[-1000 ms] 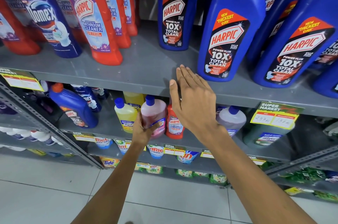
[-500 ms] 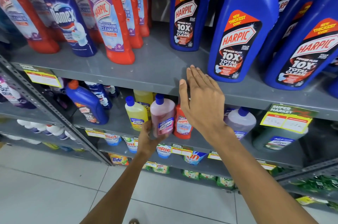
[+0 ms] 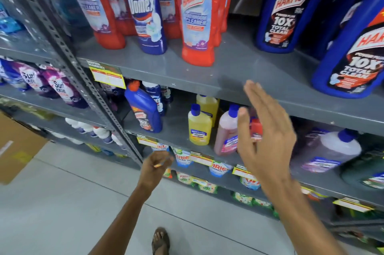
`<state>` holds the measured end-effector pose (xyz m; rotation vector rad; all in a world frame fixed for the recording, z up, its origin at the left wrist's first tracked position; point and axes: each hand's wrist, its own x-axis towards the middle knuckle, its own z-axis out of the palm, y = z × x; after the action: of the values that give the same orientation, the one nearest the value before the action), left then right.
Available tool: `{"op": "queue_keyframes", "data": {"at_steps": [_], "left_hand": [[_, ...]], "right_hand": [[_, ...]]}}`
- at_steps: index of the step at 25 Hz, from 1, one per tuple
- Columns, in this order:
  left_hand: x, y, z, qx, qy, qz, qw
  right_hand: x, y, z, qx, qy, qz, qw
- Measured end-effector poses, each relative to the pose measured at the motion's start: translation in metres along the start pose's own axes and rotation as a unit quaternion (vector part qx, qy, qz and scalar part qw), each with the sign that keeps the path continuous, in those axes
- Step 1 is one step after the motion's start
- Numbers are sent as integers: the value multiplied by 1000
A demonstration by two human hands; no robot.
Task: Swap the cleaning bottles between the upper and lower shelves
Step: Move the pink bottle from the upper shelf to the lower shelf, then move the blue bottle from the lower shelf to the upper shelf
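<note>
My right hand [image 3: 268, 136] is spread wide, my left hand [image 3: 156, 164] loosely curled, both empty. The pink bottle [image 3: 227, 132] looks light, rigid and smooth; I would grip its waist.

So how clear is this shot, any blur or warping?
Head view: motion blur smears the right hand and the pink bottle behind it; the wide lens bows the upper shelf and tilts the upright; lighting is even, with a soft sheen on the shelf.
</note>
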<state>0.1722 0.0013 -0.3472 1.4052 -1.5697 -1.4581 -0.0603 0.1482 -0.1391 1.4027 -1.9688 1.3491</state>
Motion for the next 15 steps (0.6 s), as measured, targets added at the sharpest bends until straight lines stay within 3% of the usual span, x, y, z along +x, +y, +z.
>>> {"op": "queue_keyframes", "data": {"at_steps": [3,8,12,15], "left_hand": [[39,5,-49,7,18,18,1000],[107,14,-99,-19,48,22,998],[151,20,-115,33,3,45,998],[180,27,-116,39,-65,52,996]], "right_hand": [[-51,-31,64,58,-80,-37,994],[-109,-27,194,8,-236,65,969],[-143,0,278,-32,-287,136,948],[-168,19,325,-78,-280,129,948]]}}
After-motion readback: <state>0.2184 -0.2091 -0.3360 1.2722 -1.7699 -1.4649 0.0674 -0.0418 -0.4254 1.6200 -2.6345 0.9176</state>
